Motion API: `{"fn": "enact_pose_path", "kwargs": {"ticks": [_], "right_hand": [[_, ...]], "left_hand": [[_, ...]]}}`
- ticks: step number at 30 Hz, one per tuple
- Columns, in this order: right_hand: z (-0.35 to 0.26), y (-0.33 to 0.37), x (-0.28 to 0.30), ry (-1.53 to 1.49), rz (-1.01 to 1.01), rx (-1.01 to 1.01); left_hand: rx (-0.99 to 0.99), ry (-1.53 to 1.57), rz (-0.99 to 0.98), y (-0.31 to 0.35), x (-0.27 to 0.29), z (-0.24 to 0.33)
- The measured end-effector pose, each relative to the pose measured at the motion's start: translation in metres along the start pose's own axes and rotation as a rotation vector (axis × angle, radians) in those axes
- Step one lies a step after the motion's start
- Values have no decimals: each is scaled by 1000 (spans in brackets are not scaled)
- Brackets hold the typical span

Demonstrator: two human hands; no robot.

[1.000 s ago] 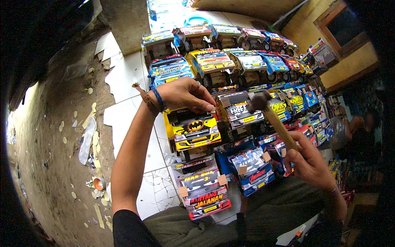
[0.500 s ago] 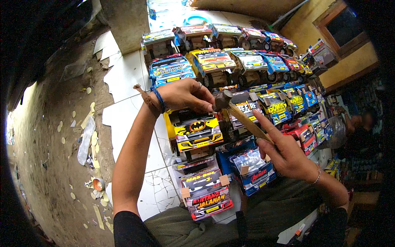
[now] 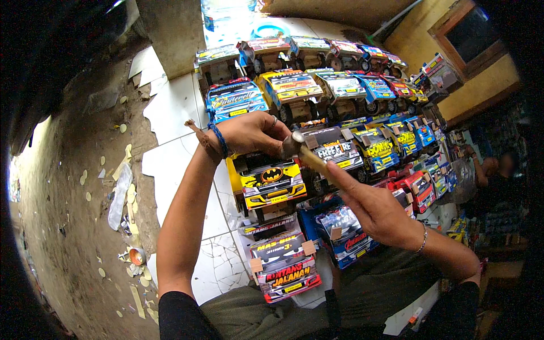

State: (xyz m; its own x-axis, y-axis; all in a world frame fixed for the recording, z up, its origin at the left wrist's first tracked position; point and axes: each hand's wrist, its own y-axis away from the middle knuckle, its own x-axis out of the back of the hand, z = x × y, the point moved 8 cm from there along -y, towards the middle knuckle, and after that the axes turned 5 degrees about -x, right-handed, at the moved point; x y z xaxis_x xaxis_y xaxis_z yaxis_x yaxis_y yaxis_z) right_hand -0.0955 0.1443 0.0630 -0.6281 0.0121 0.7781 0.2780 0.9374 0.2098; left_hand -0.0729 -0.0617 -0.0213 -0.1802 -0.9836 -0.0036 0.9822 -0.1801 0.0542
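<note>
My right hand (image 3: 377, 212) grips the wooden handle of a hammer (image 3: 314, 160), its index finger stretched along the handle. The dark metal head is at the fingertips of my left hand (image 3: 255, 135). That hand is closed in a pinch at the top of a yellow toy truck (image 3: 273, 180) with a bat emblem on its front; what the fingers hold is hidden. Beside it stands a black and white toy truck (image 3: 334, 150). Nearer my lap are a red and grey toy truck (image 3: 286, 269) and a blue one (image 3: 345, 229), with small wooden pieces on their fronts.
Several rows of toy trucks (image 3: 292, 88) fill the white tiled floor (image 3: 181, 170) ahead. On the left, bare ground (image 3: 73, 221) holds scraps and a plastic bag (image 3: 120, 195). A wall with a framed opening (image 3: 470, 34) rises at right. Another person (image 3: 498, 170) sits in shadow there.
The hammer and my right hand have moved left and the hammer head now meets my left fingertips, partly covering them. My left hand has barely shifted.
</note>
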Motion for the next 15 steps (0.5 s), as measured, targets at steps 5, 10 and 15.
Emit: {"fn": "enact_pose_path", "kwargs": {"ticks": [5,10,15], "right_hand": [[-1,-1,3,-1,69,33],[-2,-2,7,13,84,53],[10,-1,-2,82,-41,-93]], "left_hand": [[47,-128,-2,1,3,-7],[57,-216,18,2,4,-6],[43,-112,13,3,1,-2]]}}
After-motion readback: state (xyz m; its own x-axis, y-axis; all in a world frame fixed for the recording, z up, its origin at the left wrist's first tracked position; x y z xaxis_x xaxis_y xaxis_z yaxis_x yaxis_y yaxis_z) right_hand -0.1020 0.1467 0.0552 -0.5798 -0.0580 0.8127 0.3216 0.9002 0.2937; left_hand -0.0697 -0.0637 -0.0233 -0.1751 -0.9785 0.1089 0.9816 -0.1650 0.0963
